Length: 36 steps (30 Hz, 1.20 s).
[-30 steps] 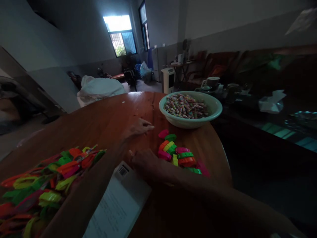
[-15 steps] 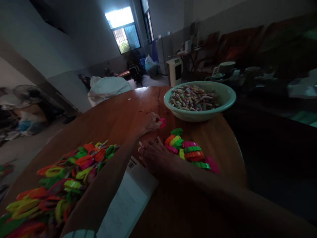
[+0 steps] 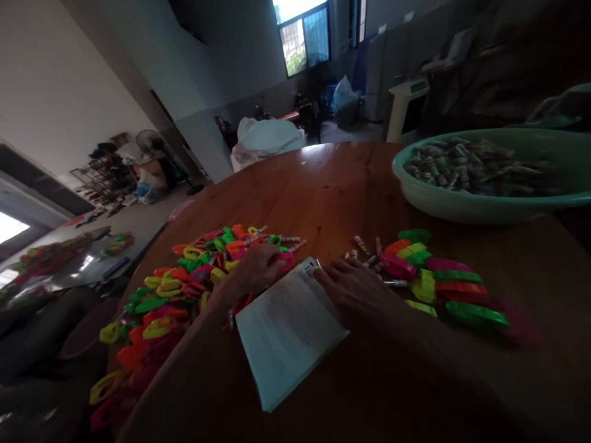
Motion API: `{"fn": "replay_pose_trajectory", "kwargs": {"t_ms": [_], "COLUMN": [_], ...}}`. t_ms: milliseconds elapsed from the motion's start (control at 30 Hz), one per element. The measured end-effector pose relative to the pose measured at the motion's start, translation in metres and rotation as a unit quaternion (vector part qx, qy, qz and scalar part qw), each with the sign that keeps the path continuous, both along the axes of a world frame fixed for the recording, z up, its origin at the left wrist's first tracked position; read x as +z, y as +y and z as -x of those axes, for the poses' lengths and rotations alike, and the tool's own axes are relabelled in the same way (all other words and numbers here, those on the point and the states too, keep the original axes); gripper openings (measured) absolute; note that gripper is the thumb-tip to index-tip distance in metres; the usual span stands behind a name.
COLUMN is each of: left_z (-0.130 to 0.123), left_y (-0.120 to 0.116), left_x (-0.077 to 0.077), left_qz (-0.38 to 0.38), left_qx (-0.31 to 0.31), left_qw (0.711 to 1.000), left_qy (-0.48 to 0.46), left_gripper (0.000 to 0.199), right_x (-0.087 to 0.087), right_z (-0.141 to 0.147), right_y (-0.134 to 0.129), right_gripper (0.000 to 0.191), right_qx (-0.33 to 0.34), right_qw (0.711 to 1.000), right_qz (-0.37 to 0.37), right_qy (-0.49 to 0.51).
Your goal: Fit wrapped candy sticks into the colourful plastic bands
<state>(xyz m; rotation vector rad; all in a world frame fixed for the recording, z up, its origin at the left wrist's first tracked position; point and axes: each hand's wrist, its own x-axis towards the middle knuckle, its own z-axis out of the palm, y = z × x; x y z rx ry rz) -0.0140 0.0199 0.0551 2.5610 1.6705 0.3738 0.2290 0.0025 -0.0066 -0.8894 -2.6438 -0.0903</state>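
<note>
- One pink piece (image 3: 285, 261) sits near the middle of the frame, at the right edge of the pile; the left hand (image 3: 258, 269) grasps it, fingers bent around it, probably to hold it steady.
- Right hand (image 3: 355, 288), just right of centre: fingers curled, tips at the upper corner of the pad (image 3: 290, 332); whether they grip anything, I cannot tell.
- Loose sticks (image 3: 362, 246) lie just beyond that hand, perhaps so placed for short reaches.
- Left of centre, the pile (image 3: 168, 286) of bright pieces spreads loosely; right of centre, a row (image 3: 460, 294) of pieces is nested side by side, seemingly for easy picking.
- Upper right: a green bowl (image 3: 462, 209) of more sticks, on the table (image 3: 341, 178), likely set back to leave working room.
- Writing: the pad has printed lines, too blurred to read; its label (image 3: 309, 268) may be a barcode; no brand is legible.
</note>
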Motion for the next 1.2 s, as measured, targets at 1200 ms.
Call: {"fn": "replay_pose_trajectory", "kwargs": {"t_ms": [1200], "left_z": [0.015], "left_y": [-0.031], "left_x": [-0.04], "left_qz": [-0.05], "left_qx": [-0.025], "left_qw": [0.997], "left_qy": [0.062], "left_gripper": [0.034], "right_x": [0.027], "right_z": [0.029], "right_y": [0.005], "right_gripper": [0.016], "right_qx": [0.016], "right_qw": [0.988], "right_qz": [0.102], "right_qy": [-0.114]}}
